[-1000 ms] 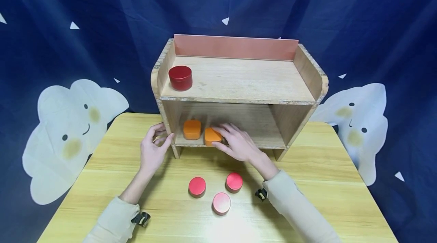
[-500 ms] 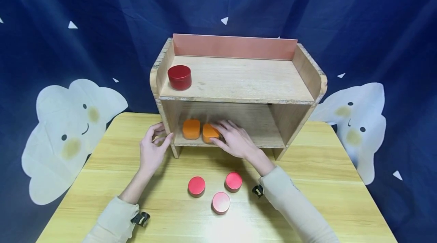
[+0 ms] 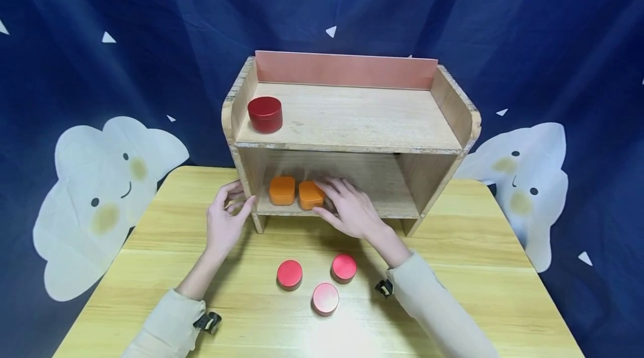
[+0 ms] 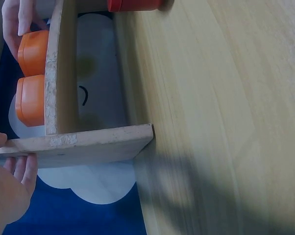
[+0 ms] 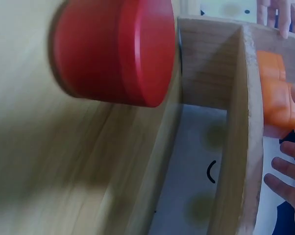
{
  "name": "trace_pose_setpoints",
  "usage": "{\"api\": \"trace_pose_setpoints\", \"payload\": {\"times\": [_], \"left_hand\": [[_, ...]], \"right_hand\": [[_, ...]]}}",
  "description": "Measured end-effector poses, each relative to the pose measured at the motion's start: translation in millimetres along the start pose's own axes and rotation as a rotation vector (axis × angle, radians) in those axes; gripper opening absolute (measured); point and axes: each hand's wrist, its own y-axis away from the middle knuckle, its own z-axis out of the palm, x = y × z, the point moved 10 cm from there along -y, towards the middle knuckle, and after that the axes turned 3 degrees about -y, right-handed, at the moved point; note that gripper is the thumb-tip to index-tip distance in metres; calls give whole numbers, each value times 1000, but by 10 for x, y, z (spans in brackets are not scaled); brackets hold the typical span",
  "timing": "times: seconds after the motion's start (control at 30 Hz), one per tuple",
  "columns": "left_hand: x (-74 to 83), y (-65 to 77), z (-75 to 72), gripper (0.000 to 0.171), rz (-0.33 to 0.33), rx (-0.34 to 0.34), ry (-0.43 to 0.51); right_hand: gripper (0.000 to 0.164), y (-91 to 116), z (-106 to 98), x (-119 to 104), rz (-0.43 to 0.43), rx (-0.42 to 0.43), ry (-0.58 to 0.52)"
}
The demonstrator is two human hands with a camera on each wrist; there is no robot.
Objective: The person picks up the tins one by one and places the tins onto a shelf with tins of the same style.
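Note:
A wooden two-level shelf (image 3: pixel 347 117) stands on the table. My left hand (image 3: pixel 226 218) grips the front edge of its left side panel, thumb in front and fingers behind; the left wrist view shows this hand (image 4: pixel 12 191) closely. On the lower level sit two rounded-square orange tins, a left tin (image 3: pixel 283 190) and a right tin (image 3: pixel 310 196), with a narrow gap between them. My right hand (image 3: pixel 349 210) holds the right tin by its right part, with thumb at the front and index finger near the back corner. The other fingers of this hand (image 5: pixel 287 171) are spread apart.
A dark red round tin (image 3: pixel 265 114) stands at the left of the upper level. Several red round tins, such as the front one (image 3: pixel 325 298), stand on the table (image 3: pixel 241 313) before the shelf. A blue curtain (image 3: pixel 126 0) hangs behind.
The right orange tin has shifted slightly left and back and turned straighter, with my right hand on it. My left hand has stayed on the side panel.

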Motion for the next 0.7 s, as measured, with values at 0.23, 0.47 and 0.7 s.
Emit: {"api": "trace_pose_setpoints", "payload": {"times": [0.23,0.47,0.7], "left_hand": [[3,0,-5,38,-5,8,-2],[1,2,-15,38,-4,12,-6],[-1,1,-11,38,-1,13,-12]], "right_hand": [[65,234,-108,29,-11,11,21],[64,451,-166,-13,-32,-11,51],[64,658,-183,-90,-86,-14,74]]}}
